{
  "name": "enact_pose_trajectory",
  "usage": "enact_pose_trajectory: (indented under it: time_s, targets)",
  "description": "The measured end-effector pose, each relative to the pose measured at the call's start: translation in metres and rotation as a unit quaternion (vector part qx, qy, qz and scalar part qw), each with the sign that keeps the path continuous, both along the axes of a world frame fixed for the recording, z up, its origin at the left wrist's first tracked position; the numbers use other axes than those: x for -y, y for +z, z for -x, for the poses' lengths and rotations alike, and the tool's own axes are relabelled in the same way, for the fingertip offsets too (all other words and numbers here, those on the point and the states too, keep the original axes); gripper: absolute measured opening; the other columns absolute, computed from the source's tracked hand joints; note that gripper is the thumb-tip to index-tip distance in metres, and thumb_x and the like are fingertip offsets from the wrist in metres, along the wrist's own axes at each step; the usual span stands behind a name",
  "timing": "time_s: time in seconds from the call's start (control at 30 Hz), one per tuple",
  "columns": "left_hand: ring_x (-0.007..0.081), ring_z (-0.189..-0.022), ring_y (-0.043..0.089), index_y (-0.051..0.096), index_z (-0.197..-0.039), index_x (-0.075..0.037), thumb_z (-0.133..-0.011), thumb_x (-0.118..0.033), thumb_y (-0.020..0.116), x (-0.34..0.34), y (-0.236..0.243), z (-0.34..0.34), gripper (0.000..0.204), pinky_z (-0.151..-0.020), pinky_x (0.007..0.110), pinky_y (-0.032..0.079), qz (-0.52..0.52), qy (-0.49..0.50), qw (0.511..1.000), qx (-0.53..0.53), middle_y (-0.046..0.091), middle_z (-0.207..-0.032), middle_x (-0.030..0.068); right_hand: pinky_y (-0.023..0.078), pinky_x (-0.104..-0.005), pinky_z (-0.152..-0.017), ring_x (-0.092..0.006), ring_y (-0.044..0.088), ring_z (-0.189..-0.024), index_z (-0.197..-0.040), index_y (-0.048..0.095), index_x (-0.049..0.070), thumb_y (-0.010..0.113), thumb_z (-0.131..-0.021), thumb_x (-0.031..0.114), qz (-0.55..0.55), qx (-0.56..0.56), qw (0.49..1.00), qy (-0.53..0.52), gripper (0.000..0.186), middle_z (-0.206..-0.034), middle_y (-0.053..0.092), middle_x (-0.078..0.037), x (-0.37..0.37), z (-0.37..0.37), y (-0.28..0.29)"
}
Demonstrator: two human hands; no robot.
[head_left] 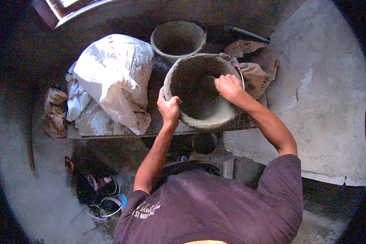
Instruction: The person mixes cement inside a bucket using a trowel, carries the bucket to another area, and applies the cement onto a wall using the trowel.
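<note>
A grey, cement-crusted bucket stands tilted on the bench in front of me, its wide mouth facing me and a thin wire handle at its right side. My left hand is closed around the left rim, thumb over the edge. Over the right part of the opening, my right hand is curled into a fist. Something small and pale juts from its fingers toward the bucket's inside, too dim to name. The inside is dark, so its contents cannot be made out.
Behind stands a second crusted bucket. A large white sack lies left on the bench. Crumpled brown paper bags and a dark bar lie at the right. Below left, small buckets stand on the floor.
</note>
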State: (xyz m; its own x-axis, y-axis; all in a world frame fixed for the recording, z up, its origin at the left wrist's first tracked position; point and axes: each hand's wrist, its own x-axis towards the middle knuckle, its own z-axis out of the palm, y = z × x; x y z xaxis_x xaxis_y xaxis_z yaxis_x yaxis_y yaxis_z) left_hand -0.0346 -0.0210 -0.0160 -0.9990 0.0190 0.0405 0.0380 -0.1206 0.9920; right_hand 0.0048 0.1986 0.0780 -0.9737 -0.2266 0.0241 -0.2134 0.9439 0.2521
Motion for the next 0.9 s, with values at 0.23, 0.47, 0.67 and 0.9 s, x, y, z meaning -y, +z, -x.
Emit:
enact_pose_trajectory:
  time_s: [0.23,0.47,0.67,0.9]
  targets:
    - [0.0126,-0.076,0.051,0.054,-0.112,0.001,-0.065,-0.001,0.054,-0.001,0.011,-0.003,0.046,-0.069,0.025,0.045,-0.005,-0.005,1.000,0.011,0.056,-0.088,0.0019,0.055,-0.0426,-0.068,-0.0291,0.069,-0.077,-0.078,0.072,0.008,0.059,-0.076,0.018,0.015,0.123,0.991,0.046,0.017,-0.078,0.068,-0.014,0.002,-0.008,0.008]
    - [0.0137,-0.077,0.053,0.053,-0.113,0.002,-0.065,0.000,0.054,0.000,0.011,-0.003,0.048,-0.069,0.025,0.046,-0.015,-0.007,1.000,0.005,0.058,-0.092,0.0034,0.054,-0.0427,-0.070,-0.0307,0.068,-0.079,-0.076,0.069,0.005,0.070,-0.069,0.013,0.106,0.116,0.987,0.023,0.012,-0.079,0.068,-0.015,0.010,0.011,-0.010]
    - [0.0131,-0.076,0.053,0.053,-0.114,0.003,-0.066,0.001,0.054,0.000,0.008,-0.001,0.048,-0.065,0.025,0.047,-0.007,-0.009,1.000,0.015,0.057,-0.091,0.0035,0.050,-0.0426,-0.060,-0.0288,0.062,-0.067,-0.071,0.063,0.009,0.061,-0.073,0.016,0.029,-0.046,0.998,0.039,0.007,-0.068,0.060,-0.008,-0.013,-0.002,-0.018]
    - [0.0164,-0.084,0.056,0.054,-0.113,0.002,-0.064,0.003,0.053,-0.001,0.019,-0.005,0.048,-0.078,0.027,0.045,-0.033,-0.004,0.999,0.018,0.060,-0.095,0.0050,0.054,-0.0403,-0.068,-0.0261,0.069,-0.078,-0.076,0.071,0.009,0.058,-0.075,0.014,0.041,0.086,0.993,0.065,0.015,-0.081,0.069,-0.014,0.003,-0.013,0.006]
